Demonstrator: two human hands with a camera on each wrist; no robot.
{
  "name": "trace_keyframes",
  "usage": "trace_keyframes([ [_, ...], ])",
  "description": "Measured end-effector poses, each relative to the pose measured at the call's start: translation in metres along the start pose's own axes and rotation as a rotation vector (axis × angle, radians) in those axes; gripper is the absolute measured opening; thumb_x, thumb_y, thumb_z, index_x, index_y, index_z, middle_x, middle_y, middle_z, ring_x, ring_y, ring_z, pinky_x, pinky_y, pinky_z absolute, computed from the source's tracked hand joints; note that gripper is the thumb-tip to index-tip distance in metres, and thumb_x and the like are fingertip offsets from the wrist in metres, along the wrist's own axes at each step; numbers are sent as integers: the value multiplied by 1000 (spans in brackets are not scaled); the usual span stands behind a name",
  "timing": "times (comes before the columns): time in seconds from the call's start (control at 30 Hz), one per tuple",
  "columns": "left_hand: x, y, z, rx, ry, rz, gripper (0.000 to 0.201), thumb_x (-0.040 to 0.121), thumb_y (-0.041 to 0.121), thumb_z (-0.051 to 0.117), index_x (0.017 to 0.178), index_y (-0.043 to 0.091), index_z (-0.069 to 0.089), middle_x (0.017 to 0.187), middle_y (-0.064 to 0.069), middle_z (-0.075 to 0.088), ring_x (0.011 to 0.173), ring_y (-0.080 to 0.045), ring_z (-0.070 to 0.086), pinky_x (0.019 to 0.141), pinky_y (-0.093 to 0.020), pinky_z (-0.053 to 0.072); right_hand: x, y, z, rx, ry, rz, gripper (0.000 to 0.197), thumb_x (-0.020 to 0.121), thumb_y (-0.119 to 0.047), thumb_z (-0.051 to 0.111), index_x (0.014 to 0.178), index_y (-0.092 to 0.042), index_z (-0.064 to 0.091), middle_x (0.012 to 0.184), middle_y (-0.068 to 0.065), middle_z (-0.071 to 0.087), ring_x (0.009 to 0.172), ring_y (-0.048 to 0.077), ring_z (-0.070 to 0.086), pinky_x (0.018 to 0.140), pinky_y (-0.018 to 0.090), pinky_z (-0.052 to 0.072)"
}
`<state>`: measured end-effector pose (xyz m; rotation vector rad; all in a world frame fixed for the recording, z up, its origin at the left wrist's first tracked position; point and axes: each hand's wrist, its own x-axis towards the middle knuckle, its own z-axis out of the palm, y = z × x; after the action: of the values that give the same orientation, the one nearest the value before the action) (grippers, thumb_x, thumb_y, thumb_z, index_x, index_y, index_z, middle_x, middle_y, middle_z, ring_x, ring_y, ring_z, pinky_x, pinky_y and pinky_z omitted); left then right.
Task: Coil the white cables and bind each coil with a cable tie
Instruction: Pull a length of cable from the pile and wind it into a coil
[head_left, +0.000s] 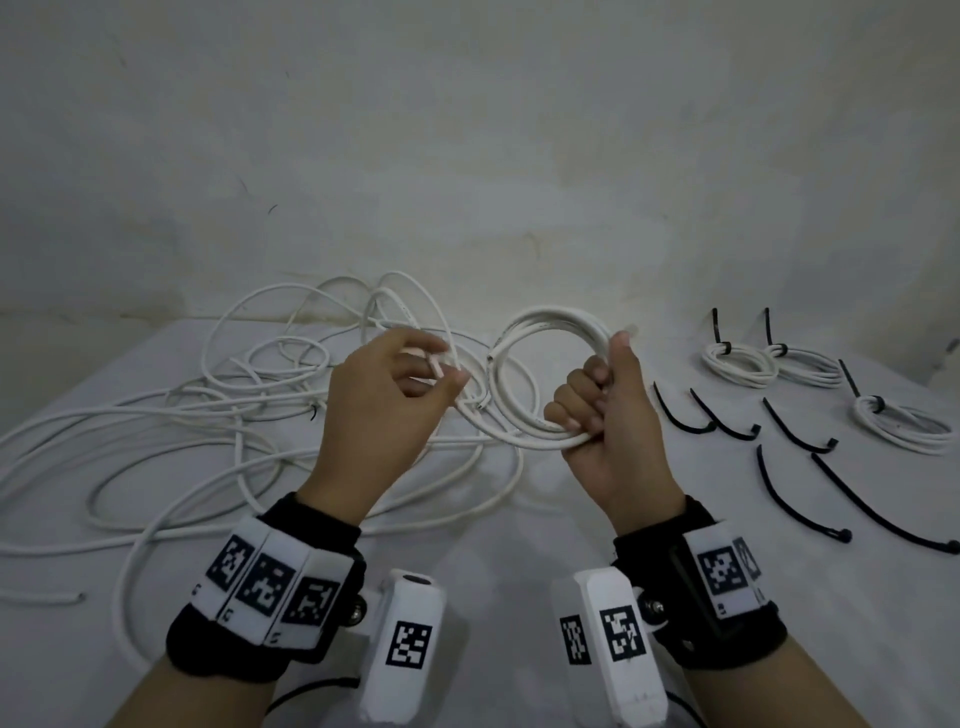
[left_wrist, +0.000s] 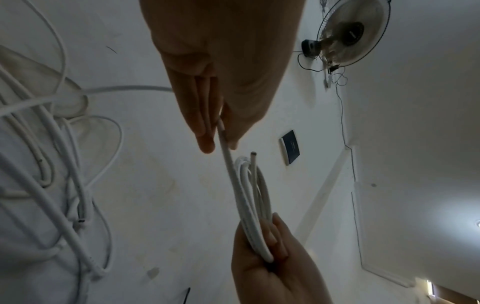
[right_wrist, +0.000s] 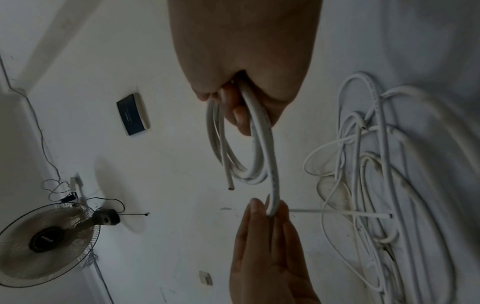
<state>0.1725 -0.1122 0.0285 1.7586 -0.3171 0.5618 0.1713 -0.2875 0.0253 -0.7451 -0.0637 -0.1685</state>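
The right hand (head_left: 605, 415) was clenched around the near right side of a round coil of stiff white plastic-sheathed cable (head_left: 540, 332), fingers curled over the bundled turns and the thumb upright along them, so the ring stood roughly on edge above the white table (head_left: 467, 545) and reached away to the hand's left. The left hand (head_left: 387, 395) sat just to the left of that ring, thumb and fingers pinching the white tail end of the same cable (left_wrist: 228, 158). In the left wrist view this tail ran as a straight length from the pinch down into the right hand's bundle, its long axis lying between the two hands. A second cut end (right_wrist: 230, 187) stuck out free from the coil, pointing toward the left hand and held by nothing. Judging from this, the coming move hinged on laying the tail along the ring's curve into the right hand's grasp, the left hand being the nearer one. Beyond and left of the left hand lay a loose tangle of white cables (head_left: 171, 431) still uncoiled. Right of the right hand lay several loose black cable ties (head_left: 800, 436), and beyond them three small white coils already bound with black ties (head_left: 740, 364).
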Motion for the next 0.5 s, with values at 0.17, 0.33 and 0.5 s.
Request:
trace_keyframes([
  [0.17,1,1,0,-99,-15,-62,39,82,5,70,111,18,48,82,3,73,71,-8,71,72,-23,56,-5,6,4,-96,-33,31,42,98,-42,41,64,-17,34,45,-7,20,34,5,19,36,18,24],
  [0.33,2,6,1,-89,29,57,27,84,-4,63,94,20,63,86,9,71,71,-4,70,65,-17,55,-7,11,8,-152,13,14,43,99,-40,42,63,-16,34,47,-6,19,35,7,18,36,19,23],
  [0.5,1,3,1,-51,3,109,30,85,-2,63,109,14,67,91,12,70,83,4,68,70,-10,51,-10,14,9,-151,-58,94,43,99,-39,41,63,-17,32,47,-6,19,35,6,18,35,18,21],
])
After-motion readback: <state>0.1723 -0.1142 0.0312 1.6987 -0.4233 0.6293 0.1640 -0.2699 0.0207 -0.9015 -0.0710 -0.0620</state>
